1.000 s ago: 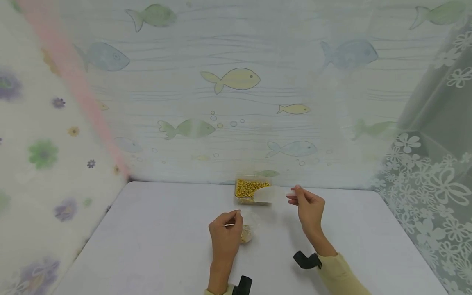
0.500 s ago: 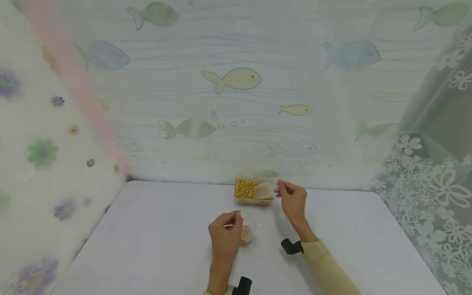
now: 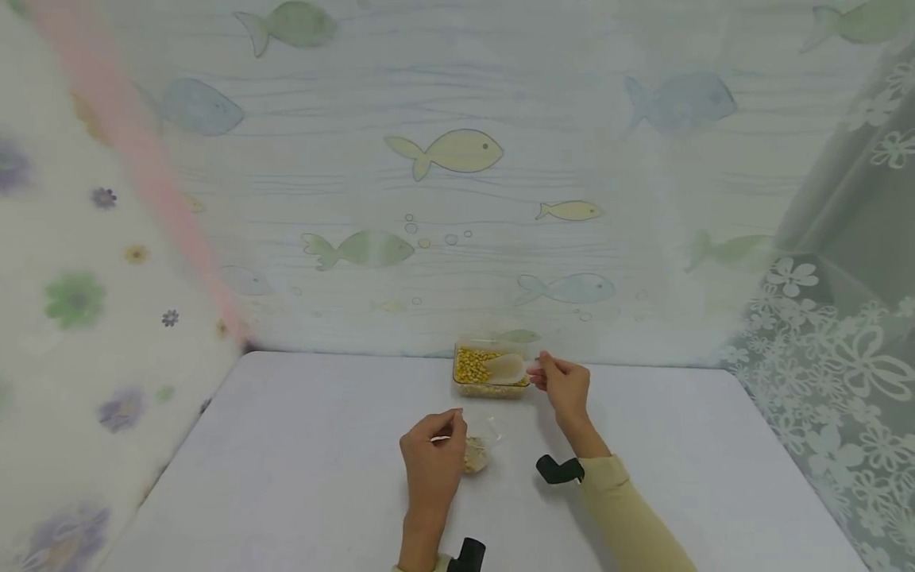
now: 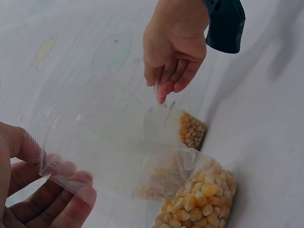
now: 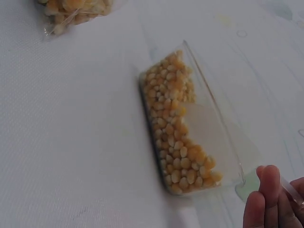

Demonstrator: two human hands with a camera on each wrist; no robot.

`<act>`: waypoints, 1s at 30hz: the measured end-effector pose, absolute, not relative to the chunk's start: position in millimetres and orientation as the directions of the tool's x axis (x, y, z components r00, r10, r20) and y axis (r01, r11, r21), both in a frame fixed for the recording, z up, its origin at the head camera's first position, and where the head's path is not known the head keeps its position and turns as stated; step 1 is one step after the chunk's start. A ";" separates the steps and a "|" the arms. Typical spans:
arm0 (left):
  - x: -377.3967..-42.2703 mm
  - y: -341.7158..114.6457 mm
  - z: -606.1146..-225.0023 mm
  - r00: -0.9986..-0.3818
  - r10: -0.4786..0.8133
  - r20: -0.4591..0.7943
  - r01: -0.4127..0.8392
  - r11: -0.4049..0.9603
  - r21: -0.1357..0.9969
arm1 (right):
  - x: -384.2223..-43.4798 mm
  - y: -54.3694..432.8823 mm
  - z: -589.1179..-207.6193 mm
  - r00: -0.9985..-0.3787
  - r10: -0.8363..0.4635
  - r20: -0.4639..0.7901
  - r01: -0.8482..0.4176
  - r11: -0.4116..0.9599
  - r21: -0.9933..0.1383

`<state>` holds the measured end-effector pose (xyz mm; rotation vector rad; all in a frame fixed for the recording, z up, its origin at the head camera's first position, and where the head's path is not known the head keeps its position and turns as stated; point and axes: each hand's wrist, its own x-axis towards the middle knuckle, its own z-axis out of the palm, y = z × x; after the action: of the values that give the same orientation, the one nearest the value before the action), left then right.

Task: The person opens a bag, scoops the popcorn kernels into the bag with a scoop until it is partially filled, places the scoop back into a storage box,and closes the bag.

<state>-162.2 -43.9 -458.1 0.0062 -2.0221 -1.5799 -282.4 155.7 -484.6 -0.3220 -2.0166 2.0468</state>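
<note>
In the head view my left hand point(image 3: 434, 453) pinches the top edge of a clear plastic bag point(image 3: 493, 429), held upright. Corn kernels point(image 4: 202, 202) fill the bag's bottom on the table. My right hand point(image 3: 568, 391) grips the handle of a white scoop point(image 3: 506, 369). The scoop's blade lies among the corn in a clear rectangular container point(image 3: 492, 392) at the back of the table. From the right wrist view, kernels point(image 5: 171, 137) bank along one side of the container, with the pale scoop beside them. The fingers at the scoop's handle are partly cut off by that frame.
The white table point(image 3: 322, 461) runs back to a wall curtain point(image 3: 343, 183) printed with fish. A flowered curtain hangs at the left, a white lace one point(image 3: 836, 381) at the right. A black wrist mount point(image 3: 560, 470) sits on the right forearm.
My right hand has moved left, bringing the scoop from over the container's right edge in among the corn. My left hand keeps its hold on the bag, almost still.
</note>
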 end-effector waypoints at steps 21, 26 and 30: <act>-163.1 -47.7 -456.0 -0.848 -0.341 0.405 0.313 0.296 0.903 | -284.6 158.8 -490.9 -0.914 0.261 -0.312 0.237 -0.282 -0.930; -163.0 -46.5 -456.7 -0.854 -0.345 0.390 0.301 0.286 0.910 | -283.5 159.3 -493.0 -0.905 0.257 -0.339 0.245 -0.338 -0.909; -162.4 -45.7 -456.9 -0.860 -0.342 0.380 0.298 0.268 0.916 | -281.7 160.6 -494.4 -0.903 0.250 -0.350 0.227 -0.413 -0.882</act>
<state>-162.4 -45.7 -456.9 0.0392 -2.0294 -1.6347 -281.7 160.6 -494.4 -0.6884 -1.6939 2.5375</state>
